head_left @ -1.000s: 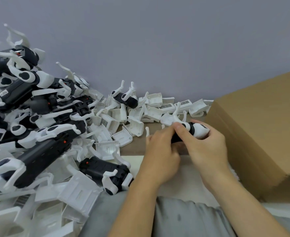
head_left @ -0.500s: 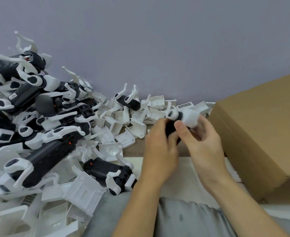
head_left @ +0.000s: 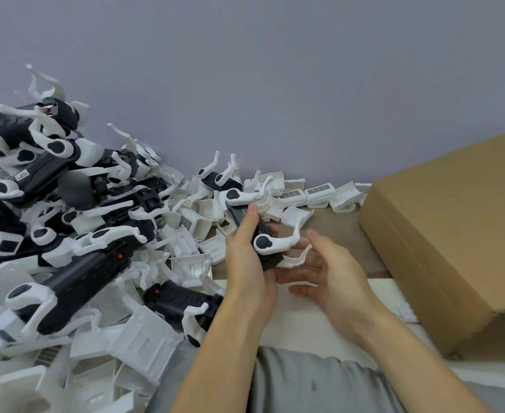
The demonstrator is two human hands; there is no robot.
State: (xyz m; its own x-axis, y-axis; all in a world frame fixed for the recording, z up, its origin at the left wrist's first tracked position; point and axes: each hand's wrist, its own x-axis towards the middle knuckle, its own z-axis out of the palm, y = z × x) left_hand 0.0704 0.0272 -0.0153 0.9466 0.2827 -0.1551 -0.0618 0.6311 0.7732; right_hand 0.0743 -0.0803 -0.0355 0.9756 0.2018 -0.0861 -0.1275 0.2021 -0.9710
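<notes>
A black device with white curved arms [head_left: 264, 244] is held upright-tilted in the middle of the view. My left hand [head_left: 246, 260] grips its black body, fingers wrapped round it. My right hand [head_left: 331, 269] lies open just to the right, palm up, fingers spread under the white lower arm; whether it touches the arm I cannot tell. The device's upper white arm [head_left: 245, 195] sticks out above my left fingers.
A big heap of the same black-and-white devices [head_left: 66, 222] fills the left side, with loose white plastic brackets [head_left: 320, 192] strewn along the wall. A closed cardboard box [head_left: 454, 239] stands at the right. A white sheet [head_left: 305, 320] covers the tabletop near me.
Both hands held the device before. My right hand has let go and opened, and my left hand has turned the device so its length points away from me.
</notes>
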